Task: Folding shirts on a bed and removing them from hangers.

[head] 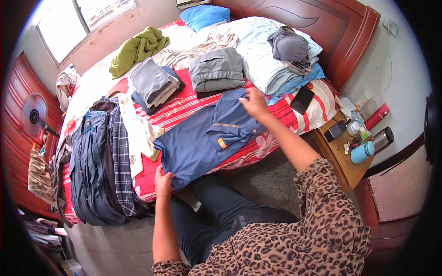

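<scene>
A blue short-sleeved shirt (193,134) lies across the near edge of the bed, one sleeve with an orange patch folded over its body. My left hand (163,181) grips the hem corner at the bed's front edge. At the shirt's other end, my right hand (255,102) is on the collar area; its fingers are bent, and whether they pinch the cloth is unclear. Just beyond the shirt sit folded grey trousers (217,70) on something black. To their left is a stack of folded clothes (155,82), grey on top.
Dark and plaid shirts (91,165) hang over the bed's left edge beside a cream garment (133,134). A black phone (302,100) lies right of the shirt. Bottles, including a light-blue one (362,152), crowd the wooden nightstand (348,169). A fan (34,114) stands at far left.
</scene>
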`<state>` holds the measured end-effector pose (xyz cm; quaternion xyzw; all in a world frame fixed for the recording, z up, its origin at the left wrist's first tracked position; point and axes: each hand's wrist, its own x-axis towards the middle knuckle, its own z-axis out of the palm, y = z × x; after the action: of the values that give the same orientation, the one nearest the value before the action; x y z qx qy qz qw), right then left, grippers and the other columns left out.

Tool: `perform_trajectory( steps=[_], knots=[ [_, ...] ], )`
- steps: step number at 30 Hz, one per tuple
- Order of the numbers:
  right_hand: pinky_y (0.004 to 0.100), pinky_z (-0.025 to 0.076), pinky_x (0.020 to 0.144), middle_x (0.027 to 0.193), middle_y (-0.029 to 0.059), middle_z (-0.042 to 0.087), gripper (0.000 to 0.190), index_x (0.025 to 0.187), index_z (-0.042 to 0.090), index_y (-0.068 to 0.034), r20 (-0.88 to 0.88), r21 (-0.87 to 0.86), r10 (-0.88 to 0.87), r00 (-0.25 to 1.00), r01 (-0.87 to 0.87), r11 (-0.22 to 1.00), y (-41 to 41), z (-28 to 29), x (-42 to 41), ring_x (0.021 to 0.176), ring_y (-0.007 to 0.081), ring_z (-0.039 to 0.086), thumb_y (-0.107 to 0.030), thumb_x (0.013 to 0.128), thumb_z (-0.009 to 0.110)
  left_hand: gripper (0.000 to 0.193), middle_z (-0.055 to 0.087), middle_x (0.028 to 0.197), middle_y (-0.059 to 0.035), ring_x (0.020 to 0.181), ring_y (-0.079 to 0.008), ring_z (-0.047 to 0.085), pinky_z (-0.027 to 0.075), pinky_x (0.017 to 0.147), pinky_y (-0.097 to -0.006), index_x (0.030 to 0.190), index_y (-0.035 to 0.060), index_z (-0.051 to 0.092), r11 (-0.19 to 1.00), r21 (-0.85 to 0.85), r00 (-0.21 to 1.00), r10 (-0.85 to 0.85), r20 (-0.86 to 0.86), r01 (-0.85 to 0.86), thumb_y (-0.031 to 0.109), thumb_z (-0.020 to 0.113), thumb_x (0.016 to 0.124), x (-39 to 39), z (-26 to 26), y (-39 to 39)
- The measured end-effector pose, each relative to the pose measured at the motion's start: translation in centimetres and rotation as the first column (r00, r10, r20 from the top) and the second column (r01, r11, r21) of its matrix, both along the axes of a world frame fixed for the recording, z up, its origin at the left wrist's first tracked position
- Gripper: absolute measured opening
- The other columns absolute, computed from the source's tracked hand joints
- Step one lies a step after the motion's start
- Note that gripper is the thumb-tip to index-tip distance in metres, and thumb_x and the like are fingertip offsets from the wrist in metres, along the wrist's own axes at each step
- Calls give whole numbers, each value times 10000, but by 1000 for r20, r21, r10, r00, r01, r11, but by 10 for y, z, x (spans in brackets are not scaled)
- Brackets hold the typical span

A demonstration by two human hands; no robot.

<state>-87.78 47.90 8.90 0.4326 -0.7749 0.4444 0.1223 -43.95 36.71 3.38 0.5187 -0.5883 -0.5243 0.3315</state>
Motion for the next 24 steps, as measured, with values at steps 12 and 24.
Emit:
perform_trajectory(
  steps=[12, 24],
  knots=[
    [317, 453, 594, 711, 107, 605, 344, 867, 629, 12, 270, 93, 84, 959, -113, 989, 20, -36, -8, 644, 159, 579, -225, 665, 776, 380, 671, 878, -116, 744, -182, 621, 483, 718, -313, 1066, -14, 605, 948, -297, 986, 143, 89, -110, 140, 708, 734, 0, -26, -48],
    [482, 523, 663, 784, 202, 649, 122, 849, 580, -29, -176, 99, 413, 894, -402, 910, -50, 56, 177, 718, 385, 647, -133, 791, 557, 319, 667, 846, -42, 724, -83, 593, 465, 682, -222, 1143, -6, 602, 989, -114, 991, 78, -108, -91, 53, 649, 833, -2, -17, -33]
  ],
)
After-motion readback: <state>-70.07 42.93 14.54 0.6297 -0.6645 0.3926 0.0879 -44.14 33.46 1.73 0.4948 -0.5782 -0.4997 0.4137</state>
